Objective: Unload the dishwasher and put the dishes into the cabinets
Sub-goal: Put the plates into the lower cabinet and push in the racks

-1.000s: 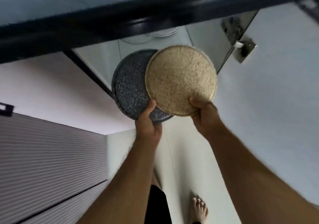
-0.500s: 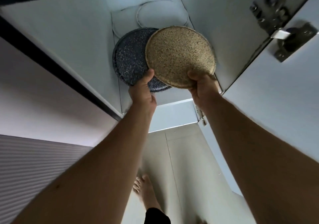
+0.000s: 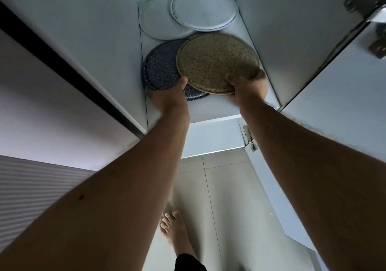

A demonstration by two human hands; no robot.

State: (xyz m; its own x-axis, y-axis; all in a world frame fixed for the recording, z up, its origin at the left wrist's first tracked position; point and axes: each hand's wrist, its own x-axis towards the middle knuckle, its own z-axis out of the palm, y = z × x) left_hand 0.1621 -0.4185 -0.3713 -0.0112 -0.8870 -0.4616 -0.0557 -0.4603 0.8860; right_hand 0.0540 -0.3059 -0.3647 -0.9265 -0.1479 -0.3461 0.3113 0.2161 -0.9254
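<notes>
1. Up at the open cabinet, the person had both arms raised and a plate in each hand, so this was the putting-away part of the job, not the fetching part.
2. Their left hand gripped the near rim of the dark speckled plate, thumb on top and fingers curled beneath. That plate was already well inside the cabinet, low over the shelf; I could not tell whether it touched the shelf.
3. Their right hand held the tan speckled plate by its near edge, fingers wrapped round the rim. It overlapped the right side of the dark one and sat a little above it, tilted slightly.
4. Further back on the same shelf lay two white plates, one overlapping the other, already stored. Those counted as done, as far as I could see.
5. Neither speckled plate had been let go yet, so I judged this pair as nearly placed but not finished: they needed setting down and both hands drawn back.
6. How much remained in the dishwasher I could not say; it was nowhere in sight from where the view pointed. Below were only the tiled floor and a bare foot.
7. One cabinet hinge showed by the open door, which was swung wide and gave the arms room.
</notes>
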